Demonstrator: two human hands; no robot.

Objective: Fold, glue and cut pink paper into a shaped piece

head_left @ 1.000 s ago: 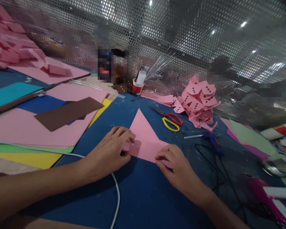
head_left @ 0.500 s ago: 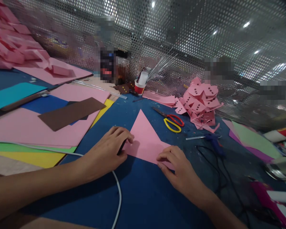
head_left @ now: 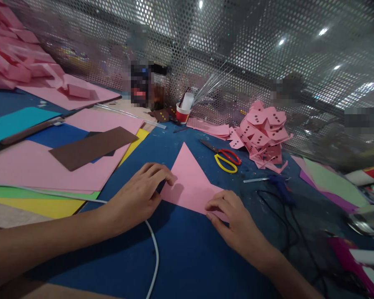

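A folded sheet of pink paper (head_left: 188, 182) lies on the blue tabletop, its point facing away from me. My left hand (head_left: 143, 193) is at the sheet's left side, fingers curled over the edge and thumb tucked close beneath them. At the right corner, my right hand (head_left: 232, 216) has its fingers bent over the paper with the thumb against the near edge. The corner under these fingers is partly hidden. Beyond the sheet, scissors (head_left: 222, 157) with one red and one yellow handle lie open.
A glue gun (head_left: 280, 187) with a black cord lies at right. Pink spotted cutouts (head_left: 263, 135) are heaped behind it. A paper cup (head_left: 183, 113) stands at the back. Coloured sheets with a brown strip (head_left: 95, 147) cover the left. A white cable (head_left: 156, 253) runs under my left arm.
My left thumb has drawn in toward the fingers, and the dark gap between them has closed. The right hand and the pink paper stay in place.
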